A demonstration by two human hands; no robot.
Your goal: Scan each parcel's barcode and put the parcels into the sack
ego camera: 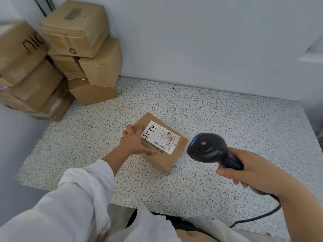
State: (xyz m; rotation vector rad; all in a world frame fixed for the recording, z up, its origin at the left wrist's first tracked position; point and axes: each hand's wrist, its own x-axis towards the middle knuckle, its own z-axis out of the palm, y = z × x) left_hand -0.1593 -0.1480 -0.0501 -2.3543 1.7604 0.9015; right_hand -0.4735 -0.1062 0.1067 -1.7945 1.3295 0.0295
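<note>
A white sleeve (70,198) fills the near left. At the near right, a black cable (258,219) trails off the table's front edge and up to a black scanner (209,149). The right hand (248,173) has its fingers wrapped tightly round the scanner's handle. The scanner's rounded head, with a small blue light, hangs above the table and aims left toward the parcel, near it but not touching it.

The parcel (167,159) is a flat brown cardboard box lying on the speckled grey table (227,116), near its middle. Its long axis runs diagonally, from far left to near right. A white label (160,136) faces up on its top and lies along the same diagonal. The label has "5288" handwritten in black at its far-left end and printed barcodes at its near-right end, the end closest to the scanner. Dark printed characters show on the cardboard beside the label.

The left hand (134,144) holds the parcel's left corner with a wide, spread grip. The fingers curl over the far-left edge and the thumb stretches flat across the top beside the label.

Farther back, at the far left corner, plain brown boxes (78,49) are stacked several high against a pale wall (209,41).
</note>
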